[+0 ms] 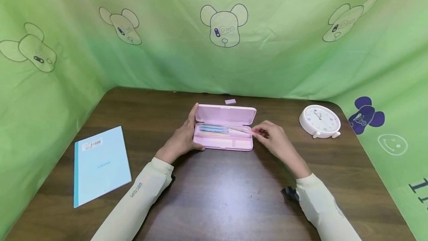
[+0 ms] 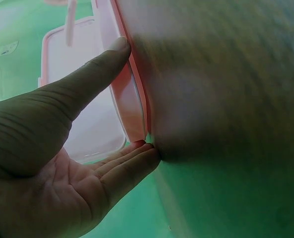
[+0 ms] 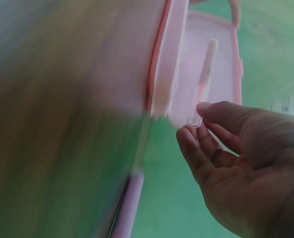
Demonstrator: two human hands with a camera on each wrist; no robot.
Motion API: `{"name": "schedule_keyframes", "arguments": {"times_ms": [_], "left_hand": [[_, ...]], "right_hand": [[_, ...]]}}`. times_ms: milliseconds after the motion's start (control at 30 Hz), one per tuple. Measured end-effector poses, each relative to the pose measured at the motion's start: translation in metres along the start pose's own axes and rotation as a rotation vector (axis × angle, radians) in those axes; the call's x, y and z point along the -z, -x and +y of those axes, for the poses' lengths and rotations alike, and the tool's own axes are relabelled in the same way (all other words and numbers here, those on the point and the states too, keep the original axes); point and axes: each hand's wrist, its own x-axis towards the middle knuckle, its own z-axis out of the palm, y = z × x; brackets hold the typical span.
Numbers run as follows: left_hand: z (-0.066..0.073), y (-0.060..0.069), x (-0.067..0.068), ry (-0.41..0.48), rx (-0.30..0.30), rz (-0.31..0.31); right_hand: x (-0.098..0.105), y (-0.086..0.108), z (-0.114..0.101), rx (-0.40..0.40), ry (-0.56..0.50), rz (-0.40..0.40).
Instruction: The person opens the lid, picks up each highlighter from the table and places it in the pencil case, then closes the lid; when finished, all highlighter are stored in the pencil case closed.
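A pink pencil case (image 1: 217,147) lies on the table with its lid (image 1: 225,114) raised at the back. Several blue pens (image 1: 214,128) and some thin yellowish ones lie in its rear part. My left hand (image 1: 180,137) grips the case's left end, thumb on the front wall and fingers spread toward the lid. At the right end, my right hand (image 1: 272,137) pinches a pale pen (image 3: 206,69) with a pink section by its end. That pen slants over the case in the right wrist view. Whether its far tip touches the other pens I cannot tell.
Behind the case lies a small pink eraser (image 1: 230,102). A white round clock (image 1: 320,121) lies face up at the back right. To the left is a light blue notebook (image 1: 103,166). Green printed cloth (image 1: 167,66) hangs round the brown table (image 1: 214,196).
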Motion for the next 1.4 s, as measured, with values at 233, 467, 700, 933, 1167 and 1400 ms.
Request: {"name": "schedule_keyframes", "arguments": {"times_ms": [233,467,700,933,1167,1400], "left_hand": [[0.021,0.005,0.009,-0.017,0.044,-0.030],[0.019,0.006,0.009,-0.005,0.023,-0.014],[0.015,0.007,0.007,-0.013,0.007,0.004],[0.019,0.007,0.008,-0.012,0.035,-0.017],[0.018,0.007,0.006,-0.004,0.028,-0.013],[0.020,0.009,0.010,0.005,0.041,-0.016]], "right_hand": [[-0.026,-0.027,-0.019,0.049,-0.040,-0.037],[-0.041,-0.040,-0.028,0.064,-0.008,-0.060],[-0.044,-0.043,-0.036,0.075,-0.003,-0.060],[-0.036,-0.036,-0.030,0.047,0.019,-0.006],[-0.011,-0.007,-0.014,0.032,0.054,0.019],[0.020,0.031,0.009,-0.023,0.120,0.035]]}}
